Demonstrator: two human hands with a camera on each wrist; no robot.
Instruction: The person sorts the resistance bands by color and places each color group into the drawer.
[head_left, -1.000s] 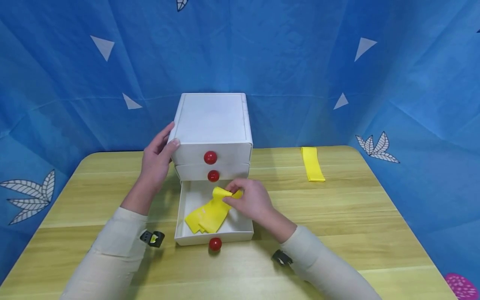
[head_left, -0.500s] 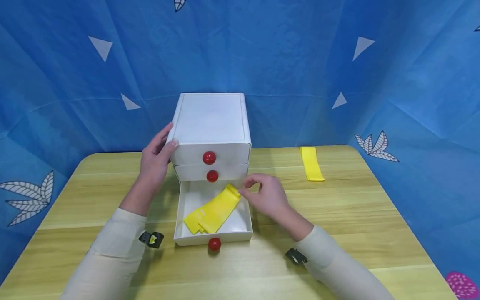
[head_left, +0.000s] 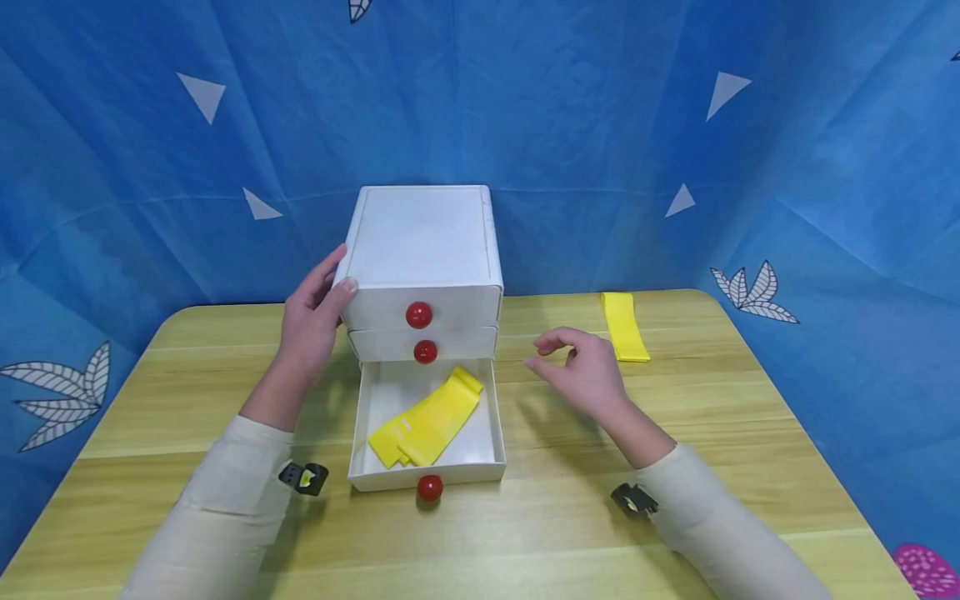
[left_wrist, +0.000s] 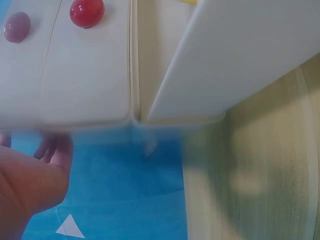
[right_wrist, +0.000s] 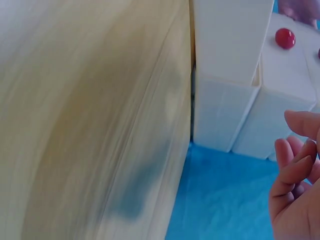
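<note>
My left hand [head_left: 310,321] rests against the left side of a white drawer unit [head_left: 420,237], its thumb at the upper front corner and its fingers along the side. The bottom drawer [head_left: 427,477] is pulled out. In it lies a folded yellow strip [head_left: 431,421], flat and slanting, with small pale marks and a rolled-over far end. My right hand [head_left: 588,375] is in the air to the right of the drawer, thumb and forefinger apart, nothing between them. In the right wrist view its fingers [right_wrist: 292,175] are loosely bent beside the unit.
A second folded yellow strip [head_left: 625,329] lies on the wooden table [head_left: 712,433] near the back edge, beyond my right hand. Red round knobs [head_left: 418,315] stick out from the drawer fronts; the upper two drawers are closed. A blue patterned cloth [head_left: 585,150] hangs behind the table.
My right hand has let go of the yellow strip and moved out of the drawer to the right. The strip's far end now lies down in the drawer. My left hand stays put.
</note>
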